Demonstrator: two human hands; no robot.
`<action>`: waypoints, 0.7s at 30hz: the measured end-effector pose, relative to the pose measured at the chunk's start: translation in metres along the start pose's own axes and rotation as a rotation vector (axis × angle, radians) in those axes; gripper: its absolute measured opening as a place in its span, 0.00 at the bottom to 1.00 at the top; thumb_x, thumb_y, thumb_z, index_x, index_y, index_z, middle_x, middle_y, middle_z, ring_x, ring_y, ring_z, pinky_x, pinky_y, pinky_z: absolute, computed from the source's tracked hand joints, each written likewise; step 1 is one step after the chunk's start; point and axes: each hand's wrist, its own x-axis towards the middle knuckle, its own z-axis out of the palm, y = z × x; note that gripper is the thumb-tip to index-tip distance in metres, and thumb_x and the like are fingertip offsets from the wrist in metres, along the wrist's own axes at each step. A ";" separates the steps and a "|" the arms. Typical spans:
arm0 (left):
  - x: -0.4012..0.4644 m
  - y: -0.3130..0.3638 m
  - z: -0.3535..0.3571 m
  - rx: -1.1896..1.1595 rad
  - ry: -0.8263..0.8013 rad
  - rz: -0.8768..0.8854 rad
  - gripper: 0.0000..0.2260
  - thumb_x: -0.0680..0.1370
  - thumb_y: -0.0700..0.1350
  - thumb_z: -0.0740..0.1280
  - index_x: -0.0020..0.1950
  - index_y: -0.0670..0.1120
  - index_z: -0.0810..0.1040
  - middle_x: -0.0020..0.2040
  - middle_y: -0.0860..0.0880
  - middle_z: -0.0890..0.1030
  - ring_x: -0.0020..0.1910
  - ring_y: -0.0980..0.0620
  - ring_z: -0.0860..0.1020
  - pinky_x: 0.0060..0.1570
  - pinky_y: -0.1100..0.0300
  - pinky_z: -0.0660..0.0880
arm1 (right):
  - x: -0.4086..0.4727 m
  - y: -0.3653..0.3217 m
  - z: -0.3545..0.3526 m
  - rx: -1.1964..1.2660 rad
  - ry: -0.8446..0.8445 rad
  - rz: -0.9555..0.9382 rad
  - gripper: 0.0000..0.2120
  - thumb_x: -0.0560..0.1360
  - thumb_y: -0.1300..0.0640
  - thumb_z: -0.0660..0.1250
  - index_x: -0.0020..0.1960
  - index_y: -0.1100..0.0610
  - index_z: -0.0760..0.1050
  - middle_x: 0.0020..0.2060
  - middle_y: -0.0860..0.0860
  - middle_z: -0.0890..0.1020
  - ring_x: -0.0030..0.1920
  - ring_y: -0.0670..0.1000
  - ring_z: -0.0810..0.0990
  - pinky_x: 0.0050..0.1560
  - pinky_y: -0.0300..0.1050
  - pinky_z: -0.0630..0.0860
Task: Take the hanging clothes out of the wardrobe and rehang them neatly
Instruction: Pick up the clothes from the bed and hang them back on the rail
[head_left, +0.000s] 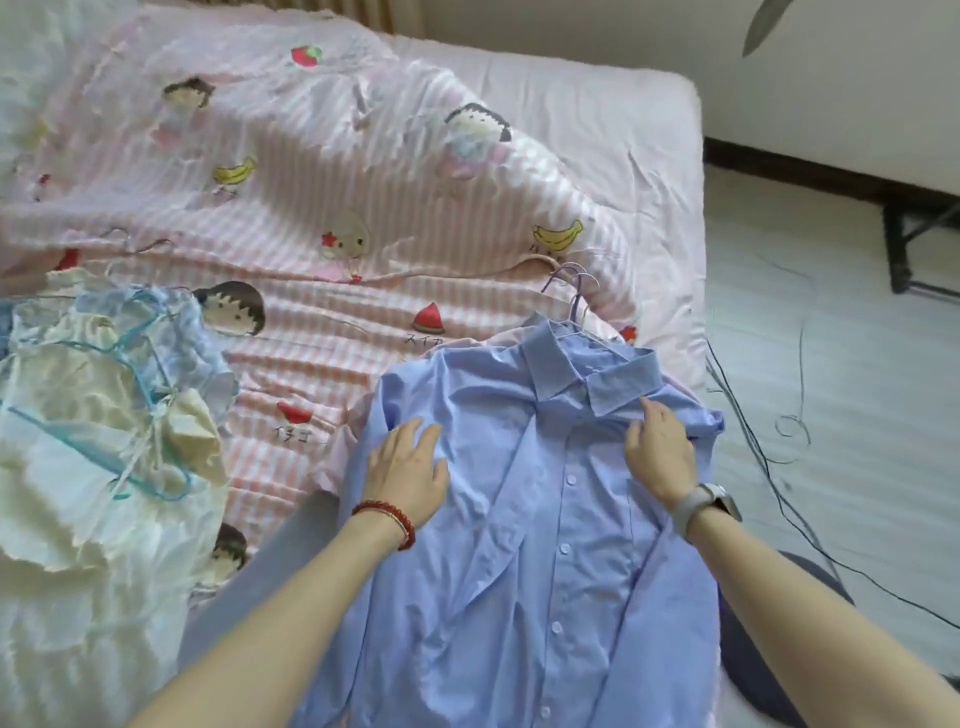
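Both flat, the left hand (410, 470) and right hand (661, 452) press the shirt (519, 545) at the bed's (597, 104) right edge, where it could slide off its hanger (574, 291).

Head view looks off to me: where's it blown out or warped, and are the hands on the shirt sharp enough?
Head view: the white clothes pile at left is overexposed and soft; wide-angle distortion bends the bed edge; the left hand and right hand, flat on the blue shirt, are clear enough, edges slightly soft.
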 end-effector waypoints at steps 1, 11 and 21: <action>0.009 0.005 0.004 -0.006 -0.011 -0.004 0.21 0.79 0.48 0.57 0.72 0.49 0.60 0.73 0.47 0.59 0.72 0.50 0.58 0.66 0.52 0.58 | 0.018 0.003 -0.002 -0.002 0.003 0.009 0.20 0.77 0.63 0.56 0.68 0.67 0.62 0.65 0.64 0.69 0.65 0.62 0.68 0.62 0.56 0.66; 0.036 0.014 0.024 -0.036 -0.073 -0.042 0.21 0.79 0.46 0.56 0.73 0.49 0.60 0.73 0.47 0.59 0.71 0.49 0.59 0.63 0.54 0.62 | 0.100 -0.003 0.011 -0.119 -0.078 -0.012 0.22 0.74 0.55 0.60 0.68 0.55 0.64 0.66 0.59 0.67 0.66 0.60 0.63 0.65 0.59 0.59; 0.029 0.015 0.014 -0.104 -0.071 -0.047 0.21 0.79 0.45 0.56 0.72 0.48 0.60 0.73 0.47 0.58 0.67 0.46 0.65 0.60 0.53 0.68 | 0.087 -0.011 0.013 -0.085 0.007 -0.051 0.11 0.78 0.55 0.58 0.54 0.61 0.72 0.56 0.61 0.72 0.60 0.60 0.66 0.56 0.57 0.64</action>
